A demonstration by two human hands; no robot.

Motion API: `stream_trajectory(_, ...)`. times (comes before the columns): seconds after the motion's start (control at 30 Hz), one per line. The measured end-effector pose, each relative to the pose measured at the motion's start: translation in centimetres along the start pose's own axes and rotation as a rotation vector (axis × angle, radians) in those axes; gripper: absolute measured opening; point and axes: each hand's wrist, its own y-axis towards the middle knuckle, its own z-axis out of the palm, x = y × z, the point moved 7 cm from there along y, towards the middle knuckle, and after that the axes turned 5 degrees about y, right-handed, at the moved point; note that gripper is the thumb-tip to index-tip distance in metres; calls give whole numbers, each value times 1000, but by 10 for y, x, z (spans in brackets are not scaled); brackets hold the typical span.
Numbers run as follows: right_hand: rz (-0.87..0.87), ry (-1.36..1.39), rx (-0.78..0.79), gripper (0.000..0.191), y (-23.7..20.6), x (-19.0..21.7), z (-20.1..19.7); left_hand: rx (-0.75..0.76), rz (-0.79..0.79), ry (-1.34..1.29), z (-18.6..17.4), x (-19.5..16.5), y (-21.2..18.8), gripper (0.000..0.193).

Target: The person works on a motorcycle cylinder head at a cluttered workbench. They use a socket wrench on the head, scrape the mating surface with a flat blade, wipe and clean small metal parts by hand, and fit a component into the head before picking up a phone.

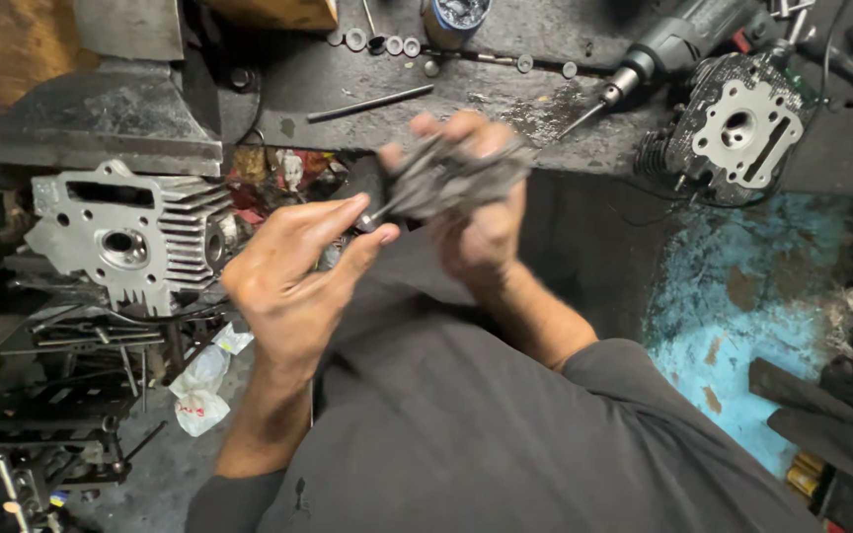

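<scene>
Left hand: the left hand (293, 271) is pinching a small shiny metal pin (372, 219) between thumb and forefinger, just beside the rag.
Right hand: the right hand (471, 212) is closing around a dark, crumpled rag (451, 173), fingers curling over its top.
Rag: it is being held up in front of the chest, above the near edge of the surface; motion is blurring it, so what lies inside cannot be told.
Surface: the surface (505, 109) is running across the top of the view, dark, greasy and scratched, with wet patches shining near its middle.
On the surface, right: a finned cylinder head (737, 128) is lying face up, and a power drill (678, 44) is lying just beside it, its bit pointing down-left.
On the surface, middle: a thin metal rod (372, 104) is lying at a slant, a row of small washers (382, 42) is sitting behind it, and a round tin (456, 15) is standing at the back edge.
Left side: a second cylinder head (135, 242), pale grey, is resting below a heavy dark metal block (101, 118), above a heap of metal parts.
Floor: a white crumpled bag (199, 385) is lying on the grey floor (150, 484) near the left forearm.
Room: a worn blue-painted patch (742, 326) is showing at the right, paint flaking to brown.
</scene>
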Motion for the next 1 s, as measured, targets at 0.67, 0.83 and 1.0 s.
stream_trajectory(0.67,-378,-1132,13,45,-2,28,-18,287,-48,-319,98,49,10,40)
stream_trajectory(0.83,-188,-531,-239,42,-1,13,-50,216,173,-165,86,41,11,16)
stream_trajectory(1.0,-23,-227,-430,41,-4,2,-98,266,240,-197,85,29,13,16)
